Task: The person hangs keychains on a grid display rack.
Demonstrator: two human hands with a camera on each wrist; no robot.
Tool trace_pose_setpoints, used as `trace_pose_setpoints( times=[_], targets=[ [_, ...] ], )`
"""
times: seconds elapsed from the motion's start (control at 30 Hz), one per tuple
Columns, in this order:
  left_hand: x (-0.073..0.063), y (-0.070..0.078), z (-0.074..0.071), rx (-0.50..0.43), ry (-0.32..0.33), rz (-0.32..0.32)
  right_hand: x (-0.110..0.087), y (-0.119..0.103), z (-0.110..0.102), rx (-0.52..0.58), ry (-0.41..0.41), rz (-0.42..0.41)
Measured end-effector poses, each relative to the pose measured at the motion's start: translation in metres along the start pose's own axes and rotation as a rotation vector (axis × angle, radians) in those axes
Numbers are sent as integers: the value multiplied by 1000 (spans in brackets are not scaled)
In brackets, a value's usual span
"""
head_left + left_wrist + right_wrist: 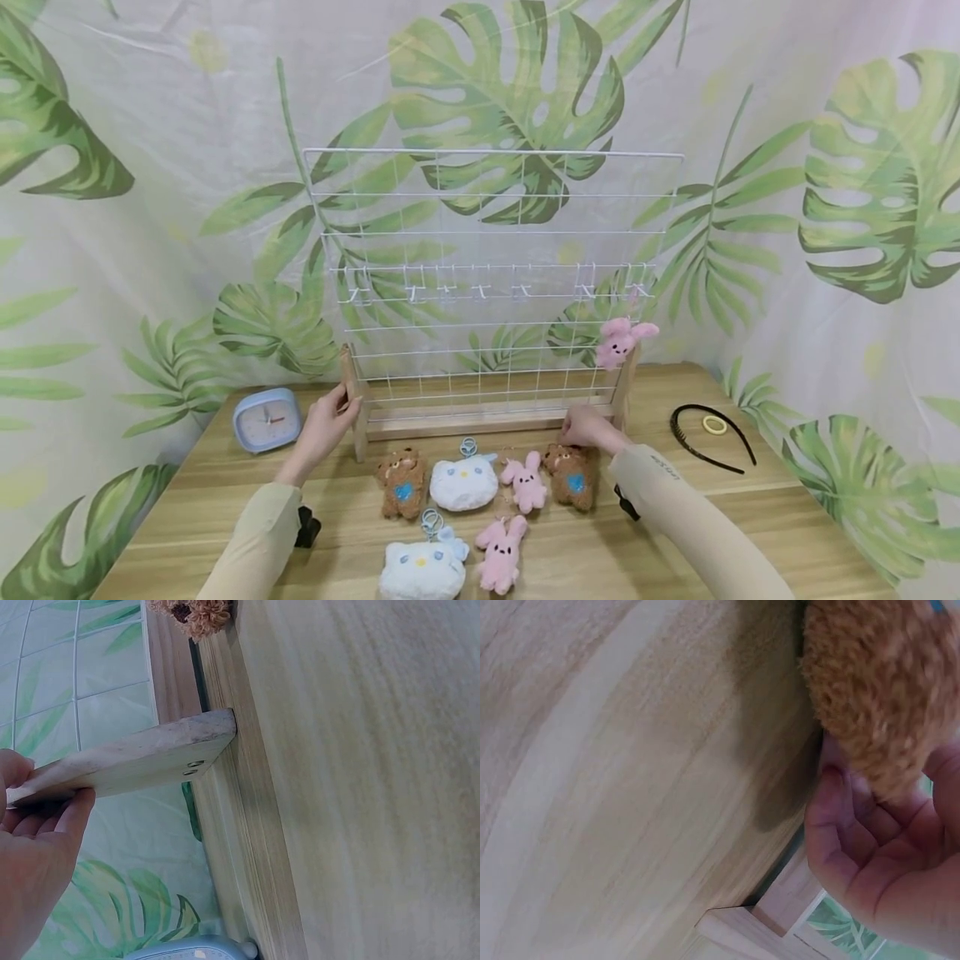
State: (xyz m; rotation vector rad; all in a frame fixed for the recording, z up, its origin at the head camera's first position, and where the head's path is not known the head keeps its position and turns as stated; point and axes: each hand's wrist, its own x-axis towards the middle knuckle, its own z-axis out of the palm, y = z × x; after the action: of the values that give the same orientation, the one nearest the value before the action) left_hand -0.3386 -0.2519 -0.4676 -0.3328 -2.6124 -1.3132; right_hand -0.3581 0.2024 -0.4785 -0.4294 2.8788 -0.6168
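Observation:
In the head view a white wire grid rack (480, 153) stands on wooden feet with a row of hooks. My left hand (328, 421) grips its left wooden upright (142, 754), thumb and fingers on opposite sides. At the rack's lower right, my right hand (588, 427) holds a brown bear plush (572, 482) by its head end; curled fingers partly hide the grip in the right wrist view. Another brown bear plush (403, 485), two white cat plushes (463, 483) and two pink bunny plushes (501, 554) lie on the table. One pink bunny (618, 342) hangs from the rightmost hook.
A blue alarm clock (267, 421) stands on the left of the wooden table (172, 517). On the right lie a black headband (678, 442) and a yellow ring (715, 425). A leaf-patterned curtain (750, 50) hangs behind the rack.

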Motion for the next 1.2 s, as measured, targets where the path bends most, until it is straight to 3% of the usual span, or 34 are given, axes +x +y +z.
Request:
trace_pose_setpoints(
  times=[0.4,0.77,1.03,1.2],
  targets=[
    [0,-3,3,14,18,6,-15,-2,-14,94,41,-57],
    [2,-2,1,0,17,9,-41,-12,-52,98,248,-223],
    [1,0,2,3,21,15,-58,-18,-69,129,308,-194],
    [1,-1,2,10,22,18,-68,-27,-81,154,358,-221]
  ],
)
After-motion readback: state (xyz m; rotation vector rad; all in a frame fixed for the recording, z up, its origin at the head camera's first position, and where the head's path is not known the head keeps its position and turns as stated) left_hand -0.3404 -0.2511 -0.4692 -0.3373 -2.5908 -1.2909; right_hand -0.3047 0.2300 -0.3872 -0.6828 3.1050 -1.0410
